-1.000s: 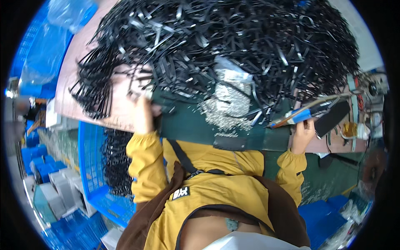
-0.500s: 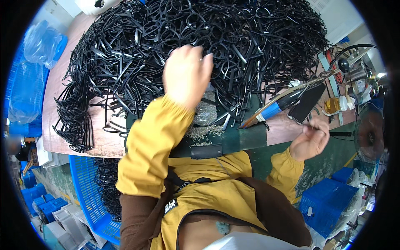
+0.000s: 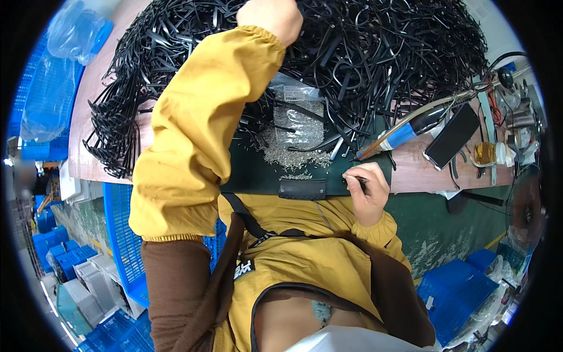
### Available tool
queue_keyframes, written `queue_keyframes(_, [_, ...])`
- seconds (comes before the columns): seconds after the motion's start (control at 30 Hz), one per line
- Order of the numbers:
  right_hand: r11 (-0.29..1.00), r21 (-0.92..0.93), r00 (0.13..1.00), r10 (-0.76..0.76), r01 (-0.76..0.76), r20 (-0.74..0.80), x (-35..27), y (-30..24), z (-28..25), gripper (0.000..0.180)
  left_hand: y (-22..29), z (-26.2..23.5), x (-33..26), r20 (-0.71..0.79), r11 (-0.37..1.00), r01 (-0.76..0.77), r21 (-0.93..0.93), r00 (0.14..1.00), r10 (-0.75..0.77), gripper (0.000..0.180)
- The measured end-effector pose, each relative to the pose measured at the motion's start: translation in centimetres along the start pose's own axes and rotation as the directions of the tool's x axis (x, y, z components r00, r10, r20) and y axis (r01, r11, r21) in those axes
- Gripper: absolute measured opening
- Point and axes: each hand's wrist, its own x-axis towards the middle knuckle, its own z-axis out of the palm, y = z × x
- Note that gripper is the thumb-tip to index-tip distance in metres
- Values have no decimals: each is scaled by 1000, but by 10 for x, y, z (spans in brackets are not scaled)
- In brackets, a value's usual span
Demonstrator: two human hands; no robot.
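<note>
A large heap of black eyeglass frames and temple arms (image 3: pixel 375 53) covers the far side of the table. My left hand (image 3: pixel 272 17) is over the heap at the far edge of view; its fingers are cut off or hidden. My right hand (image 3: pixel 369 190) is at the table's near edge, fingers curled around something small and dark that I cannot make out. Between them, a clear plastic bag (image 3: pixel 299 126) of tiny metal screws lies on a dark green mat (image 3: pixel 252 170). Loose screws (image 3: pixel 293 158) are scattered beside it. A black curved strip (image 3: pixel 302 189) sits at the mat's front edge.
To the right lie a blue-and-black electric screwdriver (image 3: pixel 404 136), a black phone (image 3: pixel 451 138) and a small jar of amber liquid (image 3: pixel 484 154). A blue basket (image 3: pixel 126 246) stands below the table's left side. Blue crates (image 3: pixel 457 293) and a fan (image 3: pixel 524 205) are at the right.
My left hand has reached farther out over the heap. My right hand has come left from beside the table to the mat's front edge. The view has shifted slightly.
</note>
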Motion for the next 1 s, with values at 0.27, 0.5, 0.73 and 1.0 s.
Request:
queue_keyframes(0.27, [997, -58, 998, -57, 57, 10, 5, -9, 16, 15, -64, -65, -57, -3, 868, 26, -495, 999, -32, 36])
queue_keyframes(0.5, [992, 24, 971, 117, -125, 208, 6, -15, 22, 12, -24, -27, -279, 851, -491, 858, -151, 366, 377, 55])
queue_keyframes(0.73, [925, 212, 918, 240, -315, 317, 3, 7, 43, 10, -23, 2, -332, 892, -408, 905, 124, 79, 446, 41])
queue_keyframes(1.0, [977, 147, 949, 107, -156, 296, 7, 7, 48, 8, -19, -2, -325, 904, -336, 942, -23, 162, 394, 37])
